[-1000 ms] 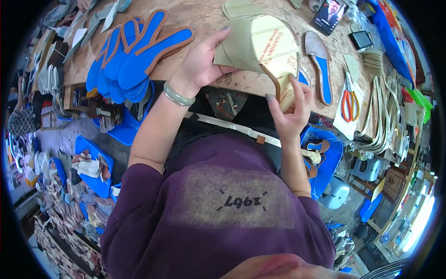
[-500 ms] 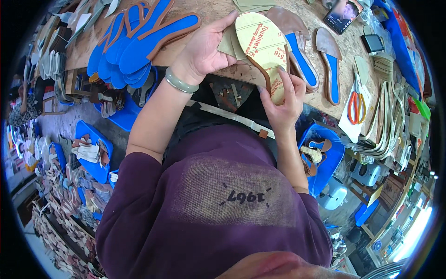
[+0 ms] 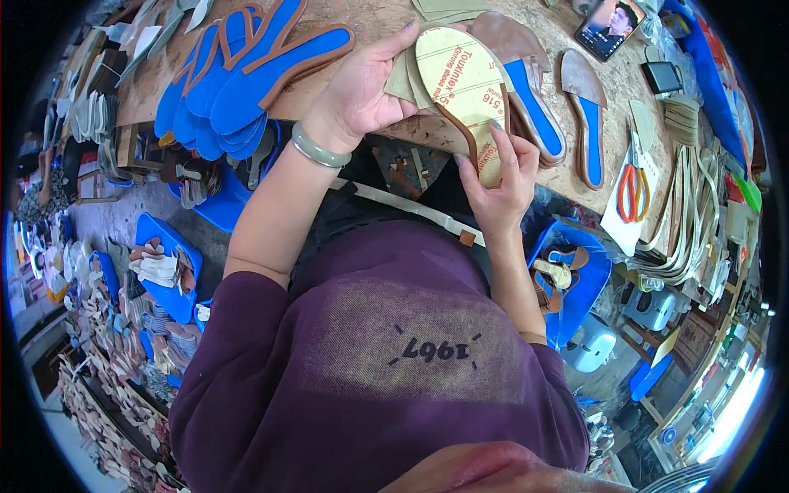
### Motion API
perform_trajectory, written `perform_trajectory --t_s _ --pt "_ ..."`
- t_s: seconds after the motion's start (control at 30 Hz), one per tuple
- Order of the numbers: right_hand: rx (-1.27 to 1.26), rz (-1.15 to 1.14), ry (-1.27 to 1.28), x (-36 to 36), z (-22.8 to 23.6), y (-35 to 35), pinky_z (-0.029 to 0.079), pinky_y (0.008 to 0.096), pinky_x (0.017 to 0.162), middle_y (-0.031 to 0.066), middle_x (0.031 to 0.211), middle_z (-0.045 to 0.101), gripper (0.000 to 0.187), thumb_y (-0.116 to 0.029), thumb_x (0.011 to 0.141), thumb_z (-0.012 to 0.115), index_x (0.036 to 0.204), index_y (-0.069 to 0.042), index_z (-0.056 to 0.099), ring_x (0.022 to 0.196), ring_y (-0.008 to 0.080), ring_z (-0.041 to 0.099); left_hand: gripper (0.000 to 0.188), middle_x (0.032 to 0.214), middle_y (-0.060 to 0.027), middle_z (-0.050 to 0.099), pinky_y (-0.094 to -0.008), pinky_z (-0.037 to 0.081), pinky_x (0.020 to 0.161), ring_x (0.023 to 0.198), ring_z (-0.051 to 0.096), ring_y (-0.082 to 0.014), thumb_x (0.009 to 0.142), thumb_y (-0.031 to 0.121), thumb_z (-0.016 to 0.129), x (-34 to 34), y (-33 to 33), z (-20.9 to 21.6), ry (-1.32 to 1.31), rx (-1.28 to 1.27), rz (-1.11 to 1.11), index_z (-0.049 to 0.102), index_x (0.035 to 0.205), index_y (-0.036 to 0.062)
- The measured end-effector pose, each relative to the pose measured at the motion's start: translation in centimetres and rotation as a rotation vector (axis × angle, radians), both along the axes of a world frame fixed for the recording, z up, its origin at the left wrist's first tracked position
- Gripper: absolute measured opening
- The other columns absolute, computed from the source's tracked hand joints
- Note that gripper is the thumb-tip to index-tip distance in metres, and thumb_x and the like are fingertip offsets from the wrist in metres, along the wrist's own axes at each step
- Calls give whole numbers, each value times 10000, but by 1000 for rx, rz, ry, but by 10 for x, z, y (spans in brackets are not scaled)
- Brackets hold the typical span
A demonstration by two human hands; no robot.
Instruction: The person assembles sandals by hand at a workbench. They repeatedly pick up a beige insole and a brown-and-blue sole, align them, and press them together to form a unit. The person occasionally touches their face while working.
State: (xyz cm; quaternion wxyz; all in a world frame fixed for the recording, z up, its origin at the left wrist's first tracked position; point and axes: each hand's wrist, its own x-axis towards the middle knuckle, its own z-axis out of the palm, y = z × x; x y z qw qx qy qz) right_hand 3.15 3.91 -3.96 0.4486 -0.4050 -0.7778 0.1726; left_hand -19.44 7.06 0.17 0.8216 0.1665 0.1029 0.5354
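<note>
A pale yellow shoe insole with red print and a brown strip along its edges is held between both hands, its wide end pointing away from me. My left hand is closed round its left side, together with thin olive-beige pieces that stick out beside the sole. The tips of that hand's fingers are hidden under the sole. My right hand grips the narrow end, thumb on the left edge and fingers on the right edge and face.
Blue insoles with brown edging lie stacked at the left of the workbench. On the right are brown-and-blue insoles, orange-handled scissors, beige strips and a phone. Blue bins stand below.
The right fingers have shifted slightly on the narrow end of the insole. The left hand's hold looks the same, and the picture on the phone screen differs.
</note>
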Motion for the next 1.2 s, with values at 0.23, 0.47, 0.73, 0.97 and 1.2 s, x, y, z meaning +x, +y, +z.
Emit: perform_trajectory --t_s 0.23,0.47,0.73,0.97,1.2 --pt "8 -7 10 -1 0 0 493 342 805 128 1007 566 600 -49 639 838 1200 -51 628 912 258 573 558 1444 -165 422 -456 401 1086 1328 440 -279 1049 381 282 3 -2 3 127 -22 71 294 1463 7" --pt "-8 -7 6 0 0 -1 493 342 807 126 1006 563 600 -51 639 839 1201 -48 628 910 255 572 534 1414 -168 458 -446 411 1079 1301 472 -275 1049 370 299 -2 0 -4 -82 31 -30 341 1434 2" --pt "-5 -9 1 0 0 -2 496 340 795 125 1002 560 602 -58 639 842 1202 -53 629 905 252 572 522 1410 -171 465 -451 397 1090 1299 474 -289 1048 365 308 -3 0 -6 -131 53 -39 366 1414 -3" --pt "6 -11 -7 0 0 -2 497 338 781 122 1003 556 606 -61 641 841 1208 -55 626 888 250 572 525 1419 -165 453 -453 410 1080 1306 465 -280 1048 368 301 -4 1 -7 -93 44 -35 350 1429 10" --pt "51 -13 -30 -1 0 0 536 333 650 126 996 542 588 -110 650 833 1202 -90 630 801 243 611 534 1425 -144 445 -447 427 1067 1307 464 -272 1051 375 275 -1 -3 1 75 -8 42 322 1452 24"
